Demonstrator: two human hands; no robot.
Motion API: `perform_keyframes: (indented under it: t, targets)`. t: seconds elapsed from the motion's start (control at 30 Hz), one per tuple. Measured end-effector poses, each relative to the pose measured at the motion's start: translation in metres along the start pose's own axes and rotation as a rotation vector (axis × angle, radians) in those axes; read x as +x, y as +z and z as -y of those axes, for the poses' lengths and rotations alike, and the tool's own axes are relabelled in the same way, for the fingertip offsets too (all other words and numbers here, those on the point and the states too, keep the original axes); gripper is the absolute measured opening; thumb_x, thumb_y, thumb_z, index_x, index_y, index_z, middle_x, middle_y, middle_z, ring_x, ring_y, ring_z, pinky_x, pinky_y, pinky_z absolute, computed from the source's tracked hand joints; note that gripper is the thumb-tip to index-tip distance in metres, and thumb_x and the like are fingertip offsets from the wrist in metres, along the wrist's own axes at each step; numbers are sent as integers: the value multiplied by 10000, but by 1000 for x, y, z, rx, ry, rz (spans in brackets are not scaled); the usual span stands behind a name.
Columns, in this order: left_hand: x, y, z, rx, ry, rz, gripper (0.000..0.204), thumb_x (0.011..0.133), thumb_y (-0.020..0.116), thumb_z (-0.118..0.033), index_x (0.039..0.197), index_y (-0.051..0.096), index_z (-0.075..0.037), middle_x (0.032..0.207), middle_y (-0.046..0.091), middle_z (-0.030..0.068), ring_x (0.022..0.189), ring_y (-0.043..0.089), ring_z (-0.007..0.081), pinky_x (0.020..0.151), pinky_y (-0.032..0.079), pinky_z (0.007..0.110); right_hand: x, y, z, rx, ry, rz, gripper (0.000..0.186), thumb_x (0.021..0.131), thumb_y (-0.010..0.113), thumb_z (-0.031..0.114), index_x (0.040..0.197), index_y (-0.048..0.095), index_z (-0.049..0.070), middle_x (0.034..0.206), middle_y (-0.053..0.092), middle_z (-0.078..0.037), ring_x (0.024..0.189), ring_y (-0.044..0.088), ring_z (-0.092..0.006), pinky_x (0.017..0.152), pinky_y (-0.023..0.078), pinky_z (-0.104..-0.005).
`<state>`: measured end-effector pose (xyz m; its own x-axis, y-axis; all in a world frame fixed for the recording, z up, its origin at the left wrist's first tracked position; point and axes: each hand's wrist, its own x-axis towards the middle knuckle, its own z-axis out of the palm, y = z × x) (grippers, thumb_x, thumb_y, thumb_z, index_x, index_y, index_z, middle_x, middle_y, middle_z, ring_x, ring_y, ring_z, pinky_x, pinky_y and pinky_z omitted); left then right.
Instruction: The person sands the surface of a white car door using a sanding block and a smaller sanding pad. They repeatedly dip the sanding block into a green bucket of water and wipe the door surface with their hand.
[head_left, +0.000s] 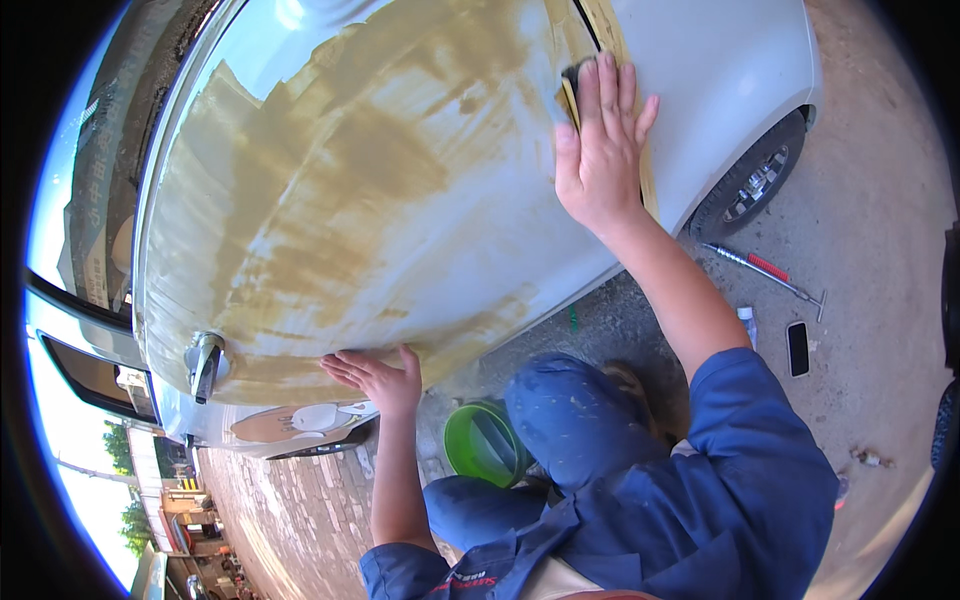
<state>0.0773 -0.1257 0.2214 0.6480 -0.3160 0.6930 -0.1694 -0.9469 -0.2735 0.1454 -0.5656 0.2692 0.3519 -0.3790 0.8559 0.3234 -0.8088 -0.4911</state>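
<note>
A car door point(480, 220) in pale silver-blue stands before me, smeared with yellowish filler in patches and streaks. My right hand point(605, 155) presses a dark sanding block point(569, 88) with a yellow edge against the door near its right-hand gap. The fingers lie long over the block and hide most of it. Lower on the door, my left hand point(385, 382) rests with fingers stretched out and holds nothing. The chrome door handle point(206, 366) juts out farther left.
Below the door stands a green bucket point(462, 440) between my left arm and knee. A wheel point(750, 180), a metal tool with a red part point(765, 265), a tube point(747, 322) and a black phone point(797, 348) are on the right. Brick paving point(290, 510) spreads at lower left.
</note>
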Motion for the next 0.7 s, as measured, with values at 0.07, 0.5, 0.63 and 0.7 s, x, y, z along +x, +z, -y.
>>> perform_keyframes:
  t: [0.07, 0.5, 0.63, 0.7]
  targets:
    - [-1, 0, 1, -5, -2, -4, 1156, 919, 619, -482, 1583, -144, 78, 1627, -145, 402, 1507, -93, 607, 1213, 19, 684, -12, -8, 7, -9, -77, -28, 620, 1044, 444, 312, 1588, 338, 36, 1687, 262, -141, 1568, 163, -410, 1199, -9, -683]
    - [-12, 8, 1, -16, 3, 14, 1176, 902, 650, -487, 1586, -116, 84, 1633, -111, 401, 1508, -58, 613, 1212, 38, 689, -14, -19, -24, 55, -80, 64, 587, 1081, 357, 296, 1614, 308, 52, 1695, 233, -169, 1566, 113, -462, 1220, -36, -641]
    - [-14, 10, 2, 0, 8, 4, 1169, 901, 652, -477, 1588, -108, 84, 1634, -112, 401, 1509, -59, 613, 1211, 43, 689, -8, -26, -28, 113, 39, 145, 576, 1097, 319, 353, 1603, 355, 78, 1708, 184, -172, 1571, 35, -464, 1207, -72, -654]
    - [-14, 11, 2, -23, 8, 12, 1168, 904, 649, -474, 1587, -116, 83, 1632, -122, 401, 1508, -69, 613, 1208, 39, 691, -9, -26, -35, 135, -1, 119, 582, 1100, 299, 367, 1600, 356, 74, 1712, 143, -188, 1564, -9, -484, 1206, -81, -648]
